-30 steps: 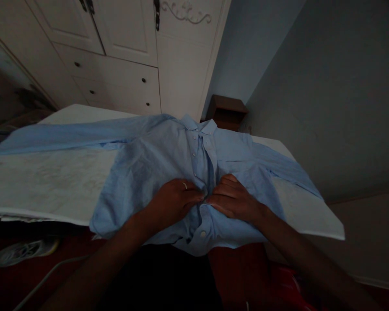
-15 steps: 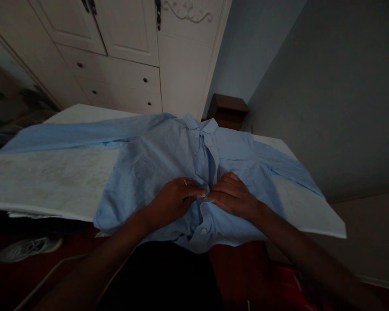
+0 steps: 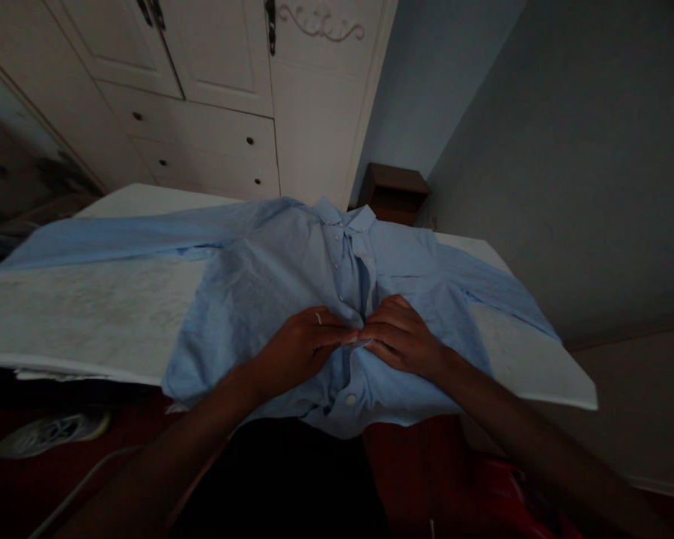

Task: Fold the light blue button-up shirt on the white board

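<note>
A light blue button-up shirt (image 3: 269, 277) lies face up with its sleeves spread, its collar (image 3: 345, 217) at the far side. The front is partly parted above my hands, and buttons show along the edge. My left hand (image 3: 306, 340), with a ring on a finger, pinches one front edge of the shirt. Against its fingertips, my right hand (image 3: 401, 337) is closed on the other front edge. Whatever sits between the meeting fingertips is too small and dark to make out. Below them a pale button (image 3: 351, 400) shows near the hem.
The shirt rests on a white-covered board (image 3: 90, 314) whose near edge is close to my body. Behind it stand a cream wardrobe (image 3: 219, 150) and a small brown cabinet (image 3: 396, 180). A shoe (image 3: 50, 434) and a pale cord (image 3: 84, 483) lie on the red floor.
My right fingers have curled slightly more around the shirt's front edge, close against the left fingertips. Otherwise the shirt and both hands keep nearly the same place; the view shifted a little.
</note>
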Available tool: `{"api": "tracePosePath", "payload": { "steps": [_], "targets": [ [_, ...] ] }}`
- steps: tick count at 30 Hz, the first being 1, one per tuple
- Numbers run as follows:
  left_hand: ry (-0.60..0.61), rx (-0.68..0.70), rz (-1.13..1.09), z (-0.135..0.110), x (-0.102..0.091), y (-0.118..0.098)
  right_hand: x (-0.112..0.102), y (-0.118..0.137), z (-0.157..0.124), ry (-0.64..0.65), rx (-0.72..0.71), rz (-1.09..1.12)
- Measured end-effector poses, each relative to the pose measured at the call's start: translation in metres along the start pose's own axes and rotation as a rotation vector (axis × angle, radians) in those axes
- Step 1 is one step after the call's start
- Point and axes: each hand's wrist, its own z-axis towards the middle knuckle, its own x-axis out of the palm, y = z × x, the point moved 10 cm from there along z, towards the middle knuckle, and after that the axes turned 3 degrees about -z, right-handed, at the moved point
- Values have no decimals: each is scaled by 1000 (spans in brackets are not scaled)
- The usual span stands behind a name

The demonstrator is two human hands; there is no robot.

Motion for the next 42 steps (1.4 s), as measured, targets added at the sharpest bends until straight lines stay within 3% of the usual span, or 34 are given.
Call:
{"api": "tracePosePath", "payload": {
  "steps": [22, 36, 42],
  "targets": [
    [25, 46, 197, -1, 5, -5, -6, -3, 1, -63, 16, 98],
    [106, -115, 5, 1, 6, 1, -5, -6, 1, -47, 58, 62],
    [101, -208, 16, -1, 12, 14, -3, -6, 0, -39, 58, 11]
  ]
}}
